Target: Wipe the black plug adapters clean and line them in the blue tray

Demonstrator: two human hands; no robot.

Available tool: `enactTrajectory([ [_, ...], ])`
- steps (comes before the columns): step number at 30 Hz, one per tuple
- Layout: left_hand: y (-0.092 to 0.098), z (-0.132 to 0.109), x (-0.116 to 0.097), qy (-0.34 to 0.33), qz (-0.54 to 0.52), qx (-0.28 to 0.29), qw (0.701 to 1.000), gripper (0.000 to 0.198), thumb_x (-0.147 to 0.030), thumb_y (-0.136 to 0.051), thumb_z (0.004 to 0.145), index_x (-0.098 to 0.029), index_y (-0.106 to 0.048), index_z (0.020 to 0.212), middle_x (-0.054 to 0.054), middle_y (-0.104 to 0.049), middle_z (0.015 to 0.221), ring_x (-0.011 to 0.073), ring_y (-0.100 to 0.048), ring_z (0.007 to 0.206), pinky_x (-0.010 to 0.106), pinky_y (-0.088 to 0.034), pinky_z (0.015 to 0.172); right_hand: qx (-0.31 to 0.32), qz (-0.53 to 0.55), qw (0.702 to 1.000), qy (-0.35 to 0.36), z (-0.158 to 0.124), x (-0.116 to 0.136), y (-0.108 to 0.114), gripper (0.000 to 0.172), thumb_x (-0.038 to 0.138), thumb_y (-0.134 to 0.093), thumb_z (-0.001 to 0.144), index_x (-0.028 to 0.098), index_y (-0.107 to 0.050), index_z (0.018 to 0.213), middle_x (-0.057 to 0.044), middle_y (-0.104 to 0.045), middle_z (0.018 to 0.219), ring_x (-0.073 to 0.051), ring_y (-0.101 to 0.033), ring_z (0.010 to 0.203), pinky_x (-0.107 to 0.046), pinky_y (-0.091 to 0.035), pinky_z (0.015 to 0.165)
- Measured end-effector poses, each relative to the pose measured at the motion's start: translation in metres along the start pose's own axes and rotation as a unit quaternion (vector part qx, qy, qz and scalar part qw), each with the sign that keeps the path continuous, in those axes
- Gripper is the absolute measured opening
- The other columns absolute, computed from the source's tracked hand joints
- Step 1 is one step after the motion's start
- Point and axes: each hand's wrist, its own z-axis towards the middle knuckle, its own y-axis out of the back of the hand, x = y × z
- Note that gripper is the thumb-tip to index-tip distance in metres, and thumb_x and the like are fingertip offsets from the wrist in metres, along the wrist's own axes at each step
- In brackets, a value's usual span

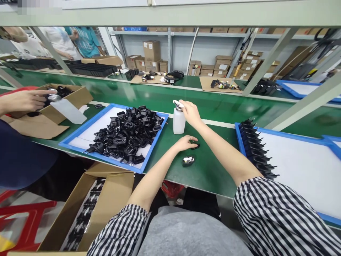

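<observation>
My right hand [189, 109] is closed on a folded white cloth [178, 104] and holds it at the metal top of a white pump bottle [179, 122], which stands upright on the green bench. Lower down, my left hand [185, 143] has its fingertips on a small black plastic housing piece [196, 146] lying on the bench. Just in front of that hand sits a black adapter housing [188, 161] with white and yellow parts showing inside.
On the left, a blue-rimmed tray [80, 138] bears a heap of black plug housings [130, 131]. A co-worker's hand [29, 100] grips another bottle [68, 110]. At right, a row of black adapters [254, 149] lies in a second tray [298, 167]. An open carton [112, 195] stands below the bench.
</observation>
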Motion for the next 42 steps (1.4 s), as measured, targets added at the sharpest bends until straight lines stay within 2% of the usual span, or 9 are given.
enactTrajectory([
  [5, -0.012, 0.002, 0.0, -0.036, 0.048, 0.019, 0.998, 0.03, -0.018, -0.059, 0.061, -0.017, -0.059, 0.091, 0.004, -0.056, 0.1, 0.0175, -0.049, 0.093, 0.027, -0.039, 0.082, -0.006, 0.01, 1.0, -0.008, 0.0, 0.001, -0.001, 0.04, 0.014, -0.029, 0.075, 0.013, -0.048, 0.11, -0.01, -0.053, 0.108, -0.022, -0.044, 0.101, -0.037, -0.034, 0.082],
  [9, -0.005, -0.01, 0.005, -0.039, 0.074, 0.01, 0.996, 0.023, -0.009, -0.051, 0.064, -0.018, -0.061, 0.082, 0.002, -0.058, 0.093, 0.0152, -0.049, 0.094, 0.027, -0.036, 0.087, 0.001, 0.013, 1.0, -0.006, 0.001, 0.0, 0.0, 0.04, 0.014, -0.028, 0.075, 0.013, -0.049, 0.11, -0.01, -0.053, 0.108, -0.022, -0.044, 0.101, -0.037, -0.035, 0.082],
  [18, 0.022, -0.089, 0.025, 0.042, 0.083, -0.111, 0.989, 0.034, -0.002, -0.044, 0.063, -0.018, -0.057, 0.089, 0.005, -0.051, 0.107, 0.017, -0.044, 0.102, 0.033, -0.033, 0.091, -0.007, 0.034, 0.999, -0.011, 0.0, -0.002, -0.001, 0.039, 0.015, -0.029, 0.076, 0.014, -0.049, 0.11, -0.009, -0.053, 0.108, -0.021, -0.044, 0.101, -0.036, -0.034, 0.084],
  [22, 0.002, -0.114, 0.005, 0.036, -0.002, -0.218, 0.975, 0.033, -0.015, -0.054, 0.064, -0.019, -0.051, 0.096, 0.005, -0.052, 0.103, 0.0159, -0.047, 0.097, 0.031, -0.04, 0.082, -0.018, 0.038, 0.999, -0.009, -0.001, -0.002, -0.004, 0.038, 0.016, -0.03, 0.076, 0.015, -0.05, 0.108, -0.008, -0.053, 0.108, -0.022, -0.043, 0.103, -0.038, -0.033, 0.085],
  [25, -0.024, -0.117, -0.011, 0.09, -0.047, -0.255, 0.962, 0.035, -0.02, -0.058, 0.062, -0.017, -0.05, 0.096, 0.006, -0.055, 0.097, 0.0154, -0.052, 0.086, 0.029, -0.044, 0.072, -0.027, 0.062, 0.998, -0.018, 0.0, -0.002, -0.002, 0.036, 0.018, -0.031, 0.077, 0.016, -0.052, 0.106, -0.008, -0.054, 0.108, -0.022, -0.044, 0.103, -0.039, -0.033, 0.085],
  [29, -0.045, -0.108, -0.018, 0.135, -0.061, -0.215, 0.965, 0.048, -0.023, -0.064, 0.056, -0.016, -0.048, 0.101, 0.007, -0.055, 0.099, 0.019, -0.05, 0.091, 0.033, -0.042, 0.078, -0.089, 0.18, 0.977, -0.078, -0.006, -0.001, 0.009, 0.034, 0.023, -0.033, 0.076, 0.016, -0.054, 0.102, -0.005, -0.055, 0.106, -0.02, -0.048, 0.098, -0.035, -0.036, 0.084],
  [33, -0.035, -0.098, -0.012, 0.132, -0.085, -0.146, 0.977, 0.035, -0.02, -0.062, 0.06, -0.017, -0.054, 0.094, 0.005, -0.059, 0.091, 0.0181, -0.053, 0.085, 0.031, -0.042, 0.076, -0.122, 0.316, 0.923, -0.183, -0.048, -0.002, 0.01, 0.034, 0.027, -0.04, 0.071, 0.014, -0.056, 0.099, -0.006, -0.059, 0.099, -0.021, -0.052, 0.092, -0.036, -0.04, 0.079],
  [38, -0.015, -0.087, 0.002, 0.068, -0.183, -0.009, 0.981, 0.037, -0.012, -0.062, 0.057, -0.017, -0.056, 0.093, 0.003, -0.06, 0.092, 0.0148, -0.056, 0.077, 0.027, -0.043, 0.072, -0.063, 0.378, 0.868, -0.317, -0.134, 0.002, -0.004, 0.034, 0.035, -0.048, 0.065, 0.016, -0.06, 0.089, -0.004, -0.063, 0.089, -0.023, -0.055, 0.083, -0.038, -0.043, 0.072],
  [42, -0.013, -0.08, 0.012, 0.055, -0.233, 0.038, 0.97, 0.038, -0.012, -0.063, 0.055, -0.015, -0.057, 0.093, 0.003, -0.062, 0.087, 0.0156, -0.057, 0.076, 0.027, -0.043, 0.072, 0.017, 0.353, 0.885, -0.304, -0.178, 0.015, -0.002, 0.031, 0.034, -0.046, 0.068, 0.02, -0.06, 0.091, -0.003, -0.062, 0.092, -0.022, -0.055, 0.086, -0.038, -0.042, 0.077],
])
